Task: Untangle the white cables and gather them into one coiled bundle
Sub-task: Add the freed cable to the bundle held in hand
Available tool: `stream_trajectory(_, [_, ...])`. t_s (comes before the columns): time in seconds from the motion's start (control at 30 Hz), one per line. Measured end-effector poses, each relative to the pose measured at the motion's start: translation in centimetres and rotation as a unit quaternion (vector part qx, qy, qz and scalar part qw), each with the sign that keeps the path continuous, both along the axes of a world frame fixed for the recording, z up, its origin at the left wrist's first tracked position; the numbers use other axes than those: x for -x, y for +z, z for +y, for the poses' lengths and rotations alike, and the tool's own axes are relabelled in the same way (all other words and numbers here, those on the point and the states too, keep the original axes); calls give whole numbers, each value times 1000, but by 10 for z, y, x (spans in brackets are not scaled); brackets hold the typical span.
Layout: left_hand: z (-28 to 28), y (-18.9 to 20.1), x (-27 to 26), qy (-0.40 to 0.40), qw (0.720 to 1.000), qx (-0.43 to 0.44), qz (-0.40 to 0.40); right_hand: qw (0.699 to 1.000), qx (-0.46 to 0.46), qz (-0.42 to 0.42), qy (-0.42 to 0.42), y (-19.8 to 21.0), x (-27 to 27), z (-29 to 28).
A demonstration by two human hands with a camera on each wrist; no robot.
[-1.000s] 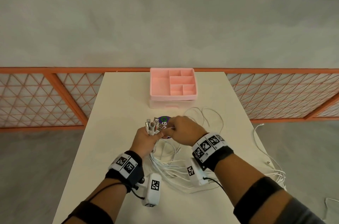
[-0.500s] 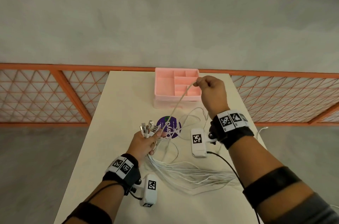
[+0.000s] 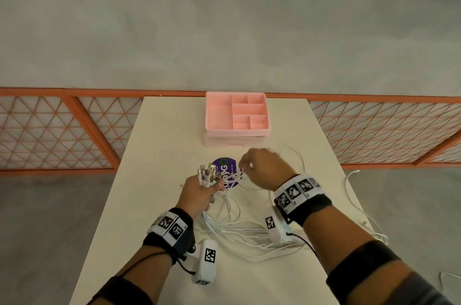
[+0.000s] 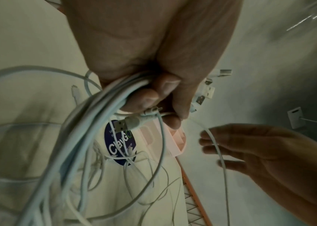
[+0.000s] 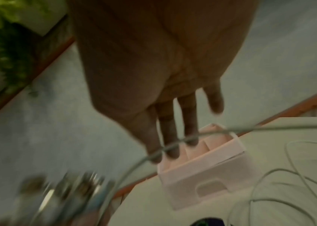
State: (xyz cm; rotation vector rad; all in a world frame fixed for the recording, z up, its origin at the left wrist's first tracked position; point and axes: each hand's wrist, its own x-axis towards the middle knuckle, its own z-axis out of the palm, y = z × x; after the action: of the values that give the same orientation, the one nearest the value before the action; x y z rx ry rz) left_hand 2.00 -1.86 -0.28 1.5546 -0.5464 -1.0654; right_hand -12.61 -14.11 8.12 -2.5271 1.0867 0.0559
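Observation:
My left hand (image 3: 199, 192) grips a bundle of white cables (image 4: 95, 114) just below their ends, and several USB plugs (image 3: 208, 175) stick up above the fist. The rest of those cables (image 3: 244, 232) fans out over the table toward my right wrist. My right hand (image 3: 259, 167) hovers just right of the plugs with its fingers (image 5: 169, 137) straight. One thin white cable (image 4: 214, 142) runs across those fingertips, which touch it without curling round it. More loose loops (image 3: 291, 155) lie behind the right hand.
A pink compartment organizer (image 3: 237, 130) stands at the far end of the cream table (image 3: 162, 155). A purple round sticker (image 3: 223, 167) lies under the plugs. Another white cable (image 3: 359, 210) hangs off the table's right edge. An orange lattice railing runs behind the table.
Half a second ago my right hand pinched one cable and held it up by the organizer. It has since dropped back beside the left hand with straight fingers. The left hand stayed put.

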Motion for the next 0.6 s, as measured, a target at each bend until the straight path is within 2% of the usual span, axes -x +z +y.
stream_trajectory(0.07, [-3, 4, 1, -3, 1000, 9, 5, 994, -83, 8, 70, -12, -9, 14])
stream_trajectory(0.1, [-3, 6, 2, -5, 1000, 14, 7, 991, -112, 4, 75, -18, -11, 19])
stream_trajectory(0.23, [1, 6, -4, 44, 997, 22, 53, 981, -159, -104, -26, -29, -10, 20])
stream_trajectory(0.37, [5, 0, -10, 101, 988, -2, 119, 950, -131, -224, -173, -29, -5, 4])
stream_trajectory(0.47, [6, 2, -8, 84, 988, -17, 129, 940, -194, -243, -137, -22, -11, 10])
stream_trajectory(0.53, [4, 6, -3, 70, 988, -6, 139, 940, -205, -250, -111, -22, -16, 19])
stream_trajectory(0.6, [3, 12, 0, 71, 984, 12, 160, 924, -199, -298, -136, -25, -22, 24])
